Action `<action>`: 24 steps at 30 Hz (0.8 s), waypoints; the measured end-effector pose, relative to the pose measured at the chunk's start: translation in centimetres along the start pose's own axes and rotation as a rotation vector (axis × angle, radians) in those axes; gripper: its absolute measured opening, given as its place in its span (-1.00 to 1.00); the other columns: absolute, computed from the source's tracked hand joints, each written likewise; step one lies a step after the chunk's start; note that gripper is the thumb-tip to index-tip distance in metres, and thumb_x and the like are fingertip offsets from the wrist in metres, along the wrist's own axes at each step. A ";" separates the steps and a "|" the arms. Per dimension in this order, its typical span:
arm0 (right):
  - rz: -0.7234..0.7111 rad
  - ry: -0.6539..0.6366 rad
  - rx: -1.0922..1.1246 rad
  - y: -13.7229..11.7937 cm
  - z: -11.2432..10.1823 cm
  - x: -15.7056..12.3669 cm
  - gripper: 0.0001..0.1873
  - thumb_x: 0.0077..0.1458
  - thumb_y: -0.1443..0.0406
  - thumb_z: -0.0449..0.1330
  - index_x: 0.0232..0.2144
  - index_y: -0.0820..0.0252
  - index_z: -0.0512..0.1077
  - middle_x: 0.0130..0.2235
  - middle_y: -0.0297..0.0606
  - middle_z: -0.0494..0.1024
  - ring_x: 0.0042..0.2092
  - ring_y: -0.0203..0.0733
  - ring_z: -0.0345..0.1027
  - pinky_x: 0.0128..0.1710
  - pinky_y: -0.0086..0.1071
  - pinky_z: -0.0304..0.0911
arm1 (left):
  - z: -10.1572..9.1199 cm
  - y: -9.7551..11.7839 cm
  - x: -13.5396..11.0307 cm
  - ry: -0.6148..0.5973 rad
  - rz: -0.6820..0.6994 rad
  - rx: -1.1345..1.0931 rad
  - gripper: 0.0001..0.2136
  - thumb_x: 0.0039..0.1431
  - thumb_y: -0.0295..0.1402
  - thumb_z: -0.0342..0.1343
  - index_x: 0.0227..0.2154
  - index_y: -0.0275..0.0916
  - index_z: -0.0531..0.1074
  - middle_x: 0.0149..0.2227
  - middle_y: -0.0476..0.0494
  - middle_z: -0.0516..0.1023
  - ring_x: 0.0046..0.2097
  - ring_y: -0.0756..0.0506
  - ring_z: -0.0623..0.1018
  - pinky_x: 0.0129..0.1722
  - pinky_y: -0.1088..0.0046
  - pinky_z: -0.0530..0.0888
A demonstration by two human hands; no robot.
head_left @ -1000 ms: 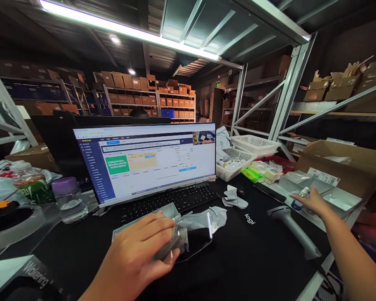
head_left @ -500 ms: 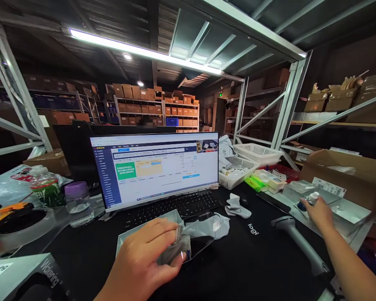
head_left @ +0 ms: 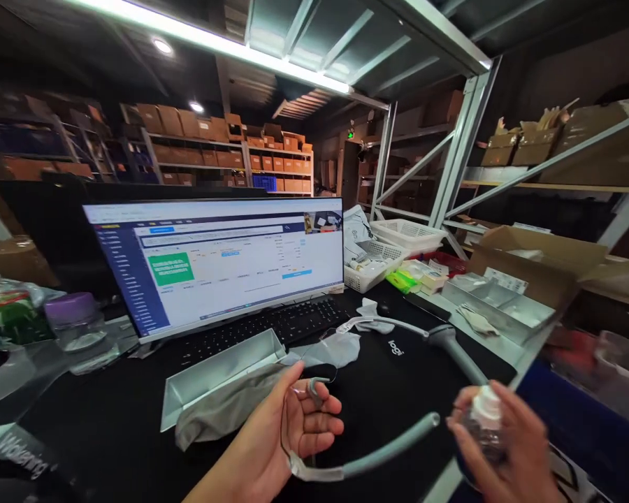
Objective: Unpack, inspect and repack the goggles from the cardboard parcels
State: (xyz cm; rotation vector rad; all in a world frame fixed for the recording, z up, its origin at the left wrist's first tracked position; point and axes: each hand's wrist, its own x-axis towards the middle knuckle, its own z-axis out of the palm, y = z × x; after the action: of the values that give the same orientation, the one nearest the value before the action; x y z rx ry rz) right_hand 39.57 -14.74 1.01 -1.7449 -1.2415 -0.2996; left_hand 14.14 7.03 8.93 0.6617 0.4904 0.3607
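My left hand [head_left: 293,433] is palm up over the black desk mat, fingers curled round a pair of clear safety glasses [head_left: 388,447] with grey temple arms spread out to the right. My right hand [head_left: 514,447], at the lower right, is closed on a small clear spray bottle [head_left: 485,412] with a white cap, close to the tip of the lower temple arm. A grey cloth pouch [head_left: 225,412] lies just left of my left hand, beside an open metal tray [head_left: 220,370].
A monitor [head_left: 214,258] and black keyboard [head_left: 283,325] stand behind the tray. A grey handheld scanner [head_left: 453,349] lies right of centre. White baskets [head_left: 398,241], small trays and a cardboard box [head_left: 534,265] fill the right side. A purple-lidded jar [head_left: 76,321] sits at the left.
My right hand came back from the trays on the right with the spray bottle. My left hand turned palm up and lifted the glasses clear of the pouch, their arms unfolded.
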 end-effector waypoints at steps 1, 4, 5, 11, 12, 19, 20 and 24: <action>-0.021 0.002 -0.026 -1.4 1.1 -0.7 -0.38 0.22 0.29 0.17 0.26 -0.05 0.04 -0.08 -0.08 0.48 -0.09 0.05 0.49 -0.10 -0.09 0.46 | 0.2 -0.5 0.4 0.021 -0.055 -0.014 -0.55 0.36 -0.08 -0.03 -0.41 -0.37 0.52 -0.41 -0.24 0.61 -0.42 -0.09 0.65 -0.45 0.51 0.58; -0.155 -0.160 0.033 -4.7 3.6 -1.1 -0.39 0.22 0.40 0.07 0.27 -0.04 0.07 -0.08 -0.13 0.48 -0.13 -0.08 0.50 -0.21 -0.29 0.47 | 0.6 -1.8 1.2 0.068 -0.161 0.013 -0.51 0.39 -0.08 -0.10 -0.45 -0.38 0.50 -0.45 -0.28 0.60 -0.46 -0.11 0.64 -0.49 0.49 0.57; -0.176 -0.231 0.056 -5.5 4.0 -0.9 -0.37 0.20 0.43 0.05 0.28 -0.04 0.09 -0.11 -0.16 0.48 -0.18 -0.12 0.50 -0.25 -0.33 0.47 | 0.6 -2.1 1.4 0.076 -0.187 0.029 -0.50 0.40 -0.09 -0.11 -0.46 -0.37 0.49 -0.46 -0.28 0.59 -0.47 -0.12 0.64 -0.50 0.48 0.56; -0.050 -0.449 0.035 -8.3 5.0 0.5 -0.27 0.12 0.45 0.11 0.30 -0.09 0.12 -0.16 -0.27 0.43 -0.29 -0.19 0.43 -0.28 -0.30 0.43 | 0.3 -3.2 2.3 0.131 -0.310 0.108 -0.48 0.39 -0.06 -0.13 -0.48 -0.37 0.48 -0.51 -0.27 0.57 -0.51 -0.14 0.63 -0.59 0.51 0.51; -0.034 -0.466 0.036 -8.5 5.1 0.6 -0.26 0.10 0.45 0.13 0.30 -0.10 0.12 -0.15 -0.27 0.43 -0.27 -0.18 0.43 -0.26 -0.29 0.42 | 0.1 -3.3 2.4 0.127 -0.326 0.110 -0.47 0.38 -0.05 -0.12 -0.49 -0.37 0.49 -0.51 -0.28 0.57 -0.52 -0.15 0.63 -0.59 0.52 0.51; -0.010 -0.397 -0.011 -8.6 6.0 0.7 -0.29 0.07 0.50 0.04 0.25 -0.04 0.10 -0.17 -0.27 0.42 -0.29 -0.15 0.40 -0.28 -0.24 0.39 | -0.4 -3.2 2.4 0.085 -0.349 0.120 -0.46 0.35 -0.03 -0.10 -0.48 -0.41 0.52 -0.51 -0.34 0.57 -0.49 -0.20 0.65 -0.61 0.52 0.50; -0.020 -0.394 -0.012 -8.6 6.0 0.6 -0.29 0.08 0.50 0.04 0.25 -0.04 0.10 -0.16 -0.26 0.43 -0.29 -0.15 0.40 -0.28 -0.24 0.39 | -0.4 -3.3 2.4 0.083 -0.355 0.121 -0.45 0.35 -0.02 -0.10 -0.48 -0.41 0.52 -0.51 -0.34 0.57 -0.50 -0.21 0.64 -0.61 0.51 0.50; -0.049 -0.398 -0.020 -8.6 6.1 0.2 -0.32 0.09 0.50 0.02 0.23 -0.03 0.10 -0.14 -0.24 0.45 -0.25 -0.13 0.44 -0.26 -0.23 0.41 | -0.2 -3.5 2.3 0.065 -0.373 0.126 -0.44 0.34 -0.01 -0.09 -0.50 -0.41 0.52 -0.52 -0.33 0.56 -0.51 -0.21 0.64 -0.62 0.51 0.50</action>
State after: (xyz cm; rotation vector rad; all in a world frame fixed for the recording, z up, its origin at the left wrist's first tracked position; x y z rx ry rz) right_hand 30.64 -9.42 2.60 -1.8496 -1.5681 0.0120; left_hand 16.56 5.64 5.75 0.6655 0.6894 -0.0011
